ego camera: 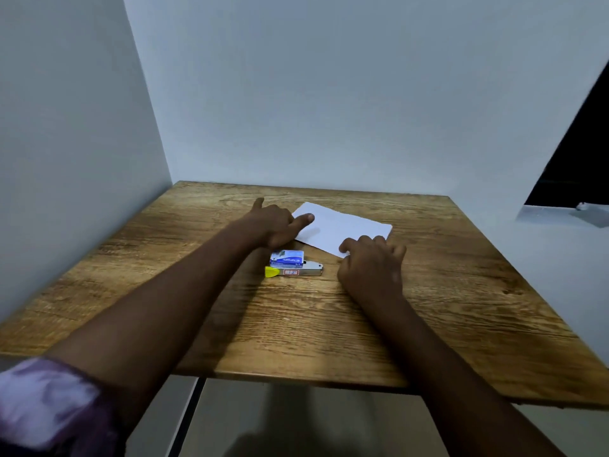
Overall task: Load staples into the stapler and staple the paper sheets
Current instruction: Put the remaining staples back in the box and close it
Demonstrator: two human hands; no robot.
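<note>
The purple sleeve (pixel 49 404) is nearest, at 7 o'clock. The left hand (pixel 273 225) is spread, thumb on the paper sheets (pixel 342 229). The right hand (pixel 372 265) is curled, fingertips pressing their near edge. The stapler (pixel 296 271) and staple box (pixel 286 257) lie between the hands. The table (pixel 478 291) is bare at 3 o'clock.
</note>
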